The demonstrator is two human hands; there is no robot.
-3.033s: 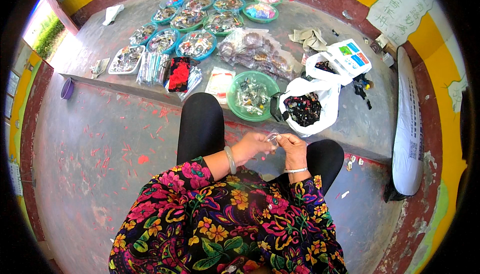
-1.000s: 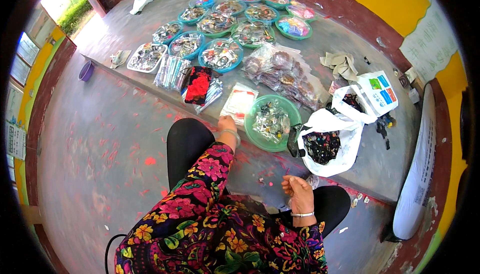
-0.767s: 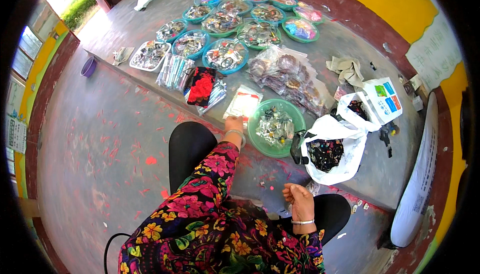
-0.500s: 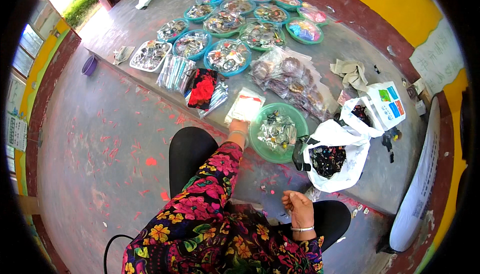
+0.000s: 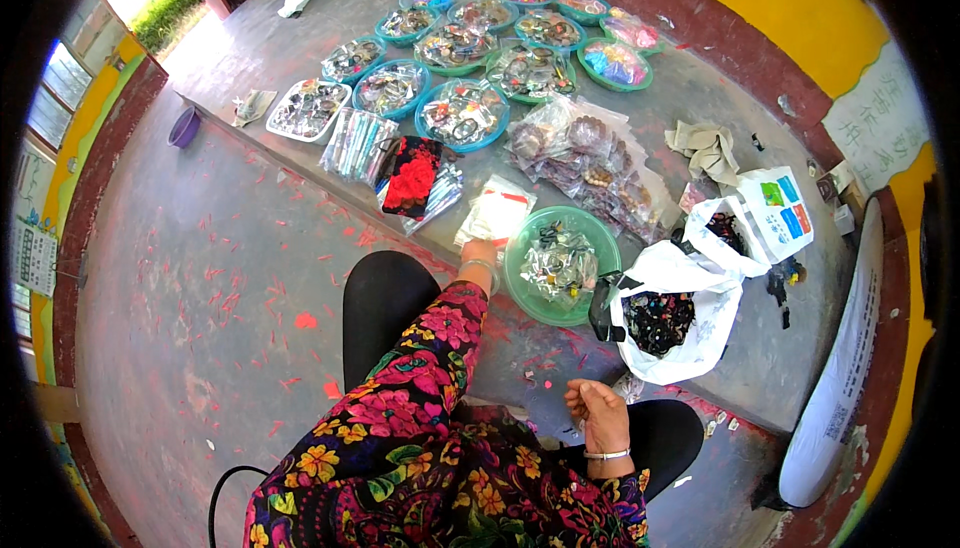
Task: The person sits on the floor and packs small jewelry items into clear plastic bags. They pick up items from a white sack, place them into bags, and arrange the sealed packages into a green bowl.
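Observation:
My left hand [image 5: 480,253] reaches forward to a stack of clear plastic bags [image 5: 497,210] with red edging. Its fingers are closed at the stack's near edge, partly hidden by the back of the hand. Just right of it stands a green plastic basin [image 5: 563,318] holding small bagged items [image 5: 560,266]. My right hand [image 5: 598,416] rests above my right knee with its fingers curled and thumb pressed in; whatever they may hold is too small to make out. Beyond it, a white bag [image 5: 700,348] gapes around small dark pieces [image 5: 658,320].
Several basins [image 5: 462,113] of small bagged goods crowd the raised floor ahead. Nearer lie a red-and-black pouch [image 5: 410,178], packets of bagged bracelets [image 5: 595,163] and a second white bag [image 5: 765,213]. A purple bowl [image 5: 184,128] sits far left; a step edge [image 5: 290,170] crosses the floor.
The whole view has shifted very slightly, with the floor goods a little further right. Both hands keep nearly the same places and poses.

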